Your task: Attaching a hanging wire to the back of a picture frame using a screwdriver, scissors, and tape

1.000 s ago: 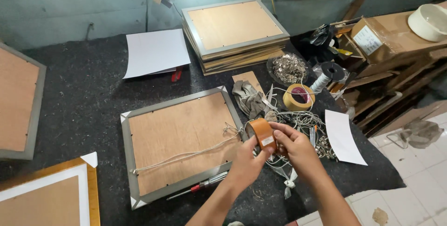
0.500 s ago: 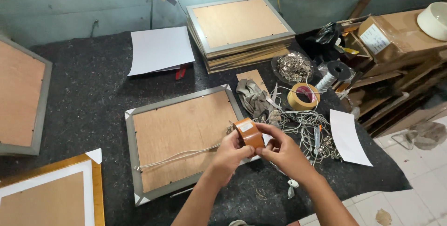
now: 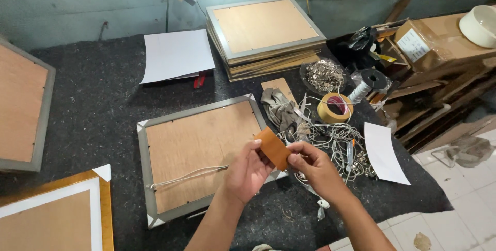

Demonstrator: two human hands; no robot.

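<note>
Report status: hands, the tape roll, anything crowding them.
Left hand and right hand both grip the brown tape roll. Roll held above the silver picture frame, backing up. Tangled cord lies beside the right hand.

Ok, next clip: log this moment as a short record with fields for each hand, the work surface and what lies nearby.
left hand: holds brown tape roll from the left
right hand: pinches the roll from the right
under hands: grey picture frame lying back up, a cord across its board
surface: dark felt table
nearby: tangled cord, tan tape roll, stacked frames, white sheet
</note>
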